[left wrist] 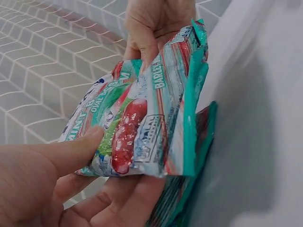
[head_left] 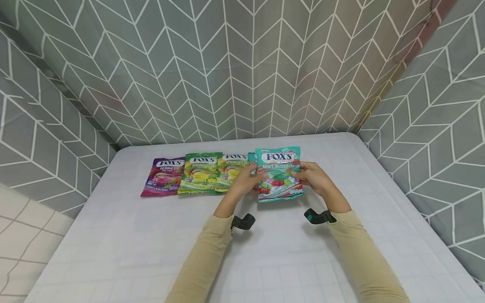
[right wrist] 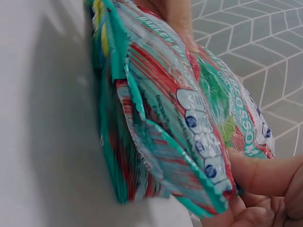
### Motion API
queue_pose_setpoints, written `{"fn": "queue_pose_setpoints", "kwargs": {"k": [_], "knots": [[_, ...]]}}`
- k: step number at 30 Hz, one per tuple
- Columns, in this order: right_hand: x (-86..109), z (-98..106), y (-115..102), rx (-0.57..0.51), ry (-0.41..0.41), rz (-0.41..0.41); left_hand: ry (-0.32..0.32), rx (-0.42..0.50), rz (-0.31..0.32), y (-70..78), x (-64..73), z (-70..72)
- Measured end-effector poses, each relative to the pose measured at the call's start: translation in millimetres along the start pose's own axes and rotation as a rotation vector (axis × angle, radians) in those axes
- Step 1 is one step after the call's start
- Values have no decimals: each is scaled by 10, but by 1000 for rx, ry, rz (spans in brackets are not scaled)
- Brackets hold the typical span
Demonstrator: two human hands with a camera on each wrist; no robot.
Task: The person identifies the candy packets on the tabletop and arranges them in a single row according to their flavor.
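Observation:
A teal candy bag (head_left: 279, 174) labelled Mint Blossom is held up by its two sides, printed front facing the head camera. My left hand (head_left: 243, 182) pinches its left edge, thumb in front and fingers behind, as the left wrist view shows on the bag (left wrist: 128, 123). The right hand (head_left: 313, 178) grips the opposite edge the same way; in the right wrist view its thumb (right wrist: 260, 175) presses the wrapper. Behind and below the held bag, a second teal bag (head_left: 251, 158) shows only in part; the rest of it is hidden.
Left of the hands, a purple Berries bag (head_left: 163, 177) and two green-yellow Spring Tea bags, one (head_left: 200, 173) partly over the other (head_left: 231, 170), lie in a row on the white table (head_left: 151, 235). A patterned grey curtain (head_left: 235, 71) hangs behind the table's far edge.

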State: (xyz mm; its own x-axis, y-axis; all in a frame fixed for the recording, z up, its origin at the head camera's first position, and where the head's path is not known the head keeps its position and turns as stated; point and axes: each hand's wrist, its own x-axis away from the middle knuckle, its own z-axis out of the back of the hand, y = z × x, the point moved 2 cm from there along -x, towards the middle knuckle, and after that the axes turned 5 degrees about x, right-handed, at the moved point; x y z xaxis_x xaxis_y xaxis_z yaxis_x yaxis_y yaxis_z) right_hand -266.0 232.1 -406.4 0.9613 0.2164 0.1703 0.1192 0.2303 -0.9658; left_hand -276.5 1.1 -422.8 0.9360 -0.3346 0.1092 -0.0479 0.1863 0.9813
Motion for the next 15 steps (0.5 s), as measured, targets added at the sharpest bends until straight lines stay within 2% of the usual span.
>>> {"fn": "queue_pose_setpoints", "kwargs": {"k": [6, 10, 15], "knots": [[12, 229, 46, 50, 47, -38, -30, -68, -12, 58, -163, -215], [-6, 398, 32, 91, 89, -88, -29, -192, -22, 142, -246, -362], [-80, 538, 14, 158, 128, -140, 12, -380, -63, 200, -363, -524]]}}
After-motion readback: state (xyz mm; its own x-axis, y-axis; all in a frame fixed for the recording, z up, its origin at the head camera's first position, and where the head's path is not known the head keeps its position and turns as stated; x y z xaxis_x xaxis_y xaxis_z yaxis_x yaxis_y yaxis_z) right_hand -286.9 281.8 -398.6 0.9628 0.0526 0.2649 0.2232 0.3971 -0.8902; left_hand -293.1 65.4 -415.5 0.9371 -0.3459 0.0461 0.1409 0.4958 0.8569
